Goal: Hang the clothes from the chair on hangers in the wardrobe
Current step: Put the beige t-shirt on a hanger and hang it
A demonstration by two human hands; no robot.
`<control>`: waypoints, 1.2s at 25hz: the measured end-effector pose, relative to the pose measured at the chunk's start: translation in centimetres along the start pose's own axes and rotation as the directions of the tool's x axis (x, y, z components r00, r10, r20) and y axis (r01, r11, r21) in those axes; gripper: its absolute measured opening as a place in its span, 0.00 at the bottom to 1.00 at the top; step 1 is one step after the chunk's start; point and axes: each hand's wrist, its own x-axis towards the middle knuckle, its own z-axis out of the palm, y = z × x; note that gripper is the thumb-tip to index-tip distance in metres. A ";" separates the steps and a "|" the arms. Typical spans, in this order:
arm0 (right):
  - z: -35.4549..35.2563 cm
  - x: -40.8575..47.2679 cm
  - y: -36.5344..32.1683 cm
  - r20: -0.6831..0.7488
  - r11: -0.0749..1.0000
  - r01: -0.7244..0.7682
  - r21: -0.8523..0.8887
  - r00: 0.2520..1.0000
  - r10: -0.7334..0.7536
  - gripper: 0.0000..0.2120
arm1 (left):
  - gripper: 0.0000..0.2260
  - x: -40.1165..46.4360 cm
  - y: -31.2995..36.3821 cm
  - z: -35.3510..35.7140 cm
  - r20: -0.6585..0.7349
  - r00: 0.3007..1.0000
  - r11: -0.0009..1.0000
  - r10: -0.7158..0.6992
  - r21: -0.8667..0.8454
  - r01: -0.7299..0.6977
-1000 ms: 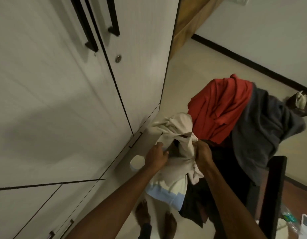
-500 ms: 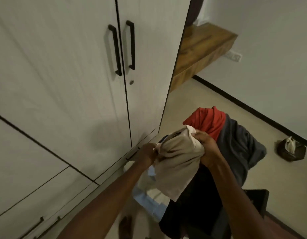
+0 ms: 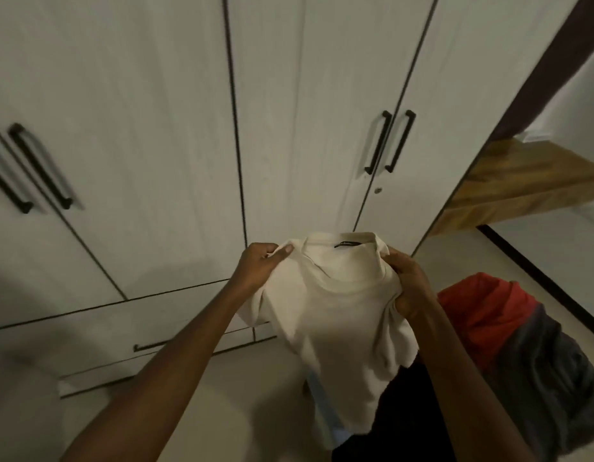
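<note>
Hanging between both hands, a cream shirt (image 3: 335, 305) faced the closed wardrobe (image 3: 289, 128); left hand (image 3: 259, 268) fingers pinched one shoulder, right hand (image 3: 409, 281) fingers bunched the other; red cloth (image 3: 482, 305) and grey cloth (image 3: 549, 378) lay piled just right.

A cream T-shirt (image 3: 335, 315) with a pale blue hem fills centre frame before white wardrobe doors (image 3: 149, 135) with black handles (image 3: 377, 143); red (image 3: 482, 308) and dark grey (image 3: 549, 371) garments lie lower right.
</note>
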 end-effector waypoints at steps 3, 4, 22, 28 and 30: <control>5.4 -0.5 0.2 0.048 1.000 -0.022 -0.021 0.999 0.023 0.16 | 0.30 -4.4 -1.1 -6.9 -0.052 0.999 0.998 0.016 -0.054 -0.018; 7.5 -0.7 0.6 0.079 0.999 -0.041 -0.026 0.996 0.043 0.16 | 0.29 -6.5 -1.3 -9.5 -0.088 0.996 0.997 0.002 -0.081 -0.009; 59.3 -23.2 20.0 0.842 0.969 -0.136 -0.207 0.479 0.248 0.16 | 0.09 -49.3 -11.7 -47.0 -0.618 0.770 0.910 -0.155 0.215 0.356; 72.1 -34.2 26.1 0.923 0.959 -0.165 -0.230 0.276 0.269 0.26 | 0.15 -61.0 -14.9 -54.3 -0.936 0.342 0.826 -0.087 0.125 0.550; 76.0 -36.3 27.7 0.916 0.965 -0.132 -0.227 0.307 0.258 0.20 | 0.17 -63.8 -15.9 -57.2 -0.939 0.330 0.753 -0.095 0.149 0.641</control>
